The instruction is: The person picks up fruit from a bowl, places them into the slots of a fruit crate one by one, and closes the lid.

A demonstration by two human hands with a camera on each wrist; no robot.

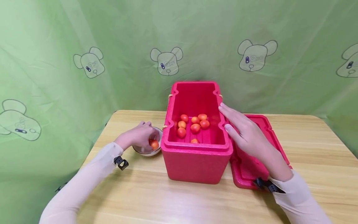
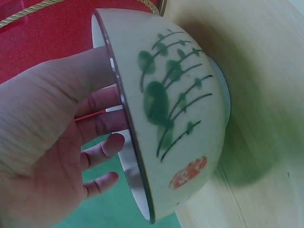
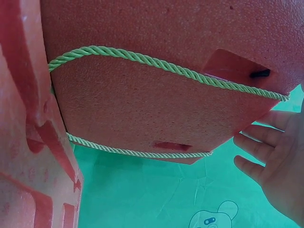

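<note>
My left hand point(image 1: 142, 134) reaches into a small white bowl point(image 1: 146, 153), thumb and fingers around a red-orange cherry tomato point(image 1: 154, 144). In the left wrist view the bowl point(image 2: 185, 109) shows a dark rim and green leaf painting; the fingertips inside are partly hidden behind its wall. My right hand point(image 1: 246, 132) lies with extended fingers along the right rim of an open red foam box point(image 1: 195, 165). Several cherry tomatoes point(image 1: 195, 128) lie on the box floor. Seen from the right wrist, the fingers point(image 3: 259, 142) touch the box edge.
The red lid point(image 1: 251, 165) lies on the wooden table point(image 1: 134, 193) to the right of the box, under my right forearm. Twisted cord point(image 3: 142, 58) runs along the box's side. A green cloth point(image 1: 195, 31) with bear drawings hangs behind the table.
</note>
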